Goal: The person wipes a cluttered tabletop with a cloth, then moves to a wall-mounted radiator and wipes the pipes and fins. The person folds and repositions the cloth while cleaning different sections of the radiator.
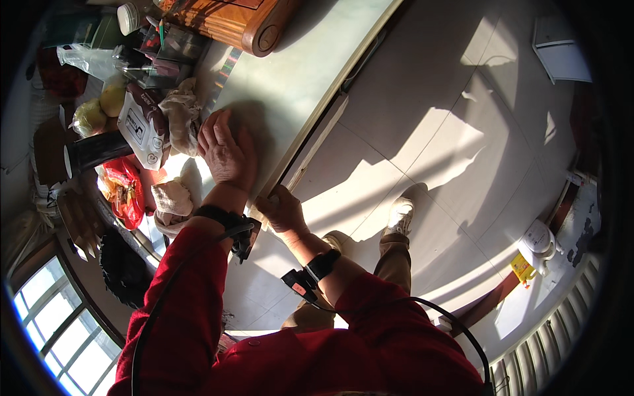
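Observation:
My left hand [227, 151] lies palm down on the pale tabletop [292, 74], holding nothing, with the thumb apart from the fingers. Just beyond its fingertips is a crumpled beige cloth [181, 119], beside a white and brown soft packet [141, 128] bearing writing. At the table's near corner, my right hand [282, 209] has its fingers curled over the edge. What lies under those fingers is mostly hidden. A folded whitish towel [171, 198] sits to the left of my left wrist. Both wrists wear black straps with small devices and a cable.
A red plastic bag [126, 193], a black cylinder [99, 152], wrapped fruit [89, 118] and a clear organizer [178, 44] crowd the left side. Carved wood [262, 34] stands at the far end. A handle [364, 62] juts below the table edge. A white appliance [537, 242] stands right.

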### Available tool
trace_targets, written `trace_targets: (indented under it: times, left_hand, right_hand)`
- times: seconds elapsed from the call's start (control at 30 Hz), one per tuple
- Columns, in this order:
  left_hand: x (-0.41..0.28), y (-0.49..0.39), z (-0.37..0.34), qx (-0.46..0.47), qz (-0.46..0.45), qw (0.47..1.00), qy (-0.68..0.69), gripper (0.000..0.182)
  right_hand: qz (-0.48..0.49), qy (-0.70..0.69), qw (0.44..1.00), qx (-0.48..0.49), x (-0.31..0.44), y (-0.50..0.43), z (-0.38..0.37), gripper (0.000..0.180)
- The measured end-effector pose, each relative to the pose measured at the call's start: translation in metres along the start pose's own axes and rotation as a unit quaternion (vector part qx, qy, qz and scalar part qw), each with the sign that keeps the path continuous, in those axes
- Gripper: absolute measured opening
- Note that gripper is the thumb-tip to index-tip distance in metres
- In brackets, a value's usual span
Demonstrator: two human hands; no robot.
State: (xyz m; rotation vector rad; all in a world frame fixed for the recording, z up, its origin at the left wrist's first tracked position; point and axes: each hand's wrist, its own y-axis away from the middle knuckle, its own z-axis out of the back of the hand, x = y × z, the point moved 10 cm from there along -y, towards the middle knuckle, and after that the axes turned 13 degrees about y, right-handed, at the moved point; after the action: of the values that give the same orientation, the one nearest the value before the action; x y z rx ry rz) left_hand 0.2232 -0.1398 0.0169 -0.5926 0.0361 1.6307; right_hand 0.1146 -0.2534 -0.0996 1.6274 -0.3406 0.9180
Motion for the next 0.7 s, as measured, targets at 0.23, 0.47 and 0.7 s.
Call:
trace_targets:
  times: [0.23, 0.47, 0.7]
  left_hand:
    - [-0.001, 0.0, 0.0, 0.019, -0.009, 1.0, -0.016, 0.045]
    - [-0.004, -0.001, 0.0, 0.046, 0.012, 0.999, -0.011, 0.047]
    - [-0.006, -0.004, 0.0, 0.058, 0.023, 0.998, -0.008, 0.049]
  right_hand:
    - [0.151, 0.057, 0.982, -0.096, 0.059, -0.036, 0.087, 0.029]
    - [0.216, -0.216, 0.944, -0.127, 0.135, -0.125, 0.225, 0.023]
    - [0.233, -0.211, 0.931, -0.187, 0.221, -0.2, 0.366, 0.029]
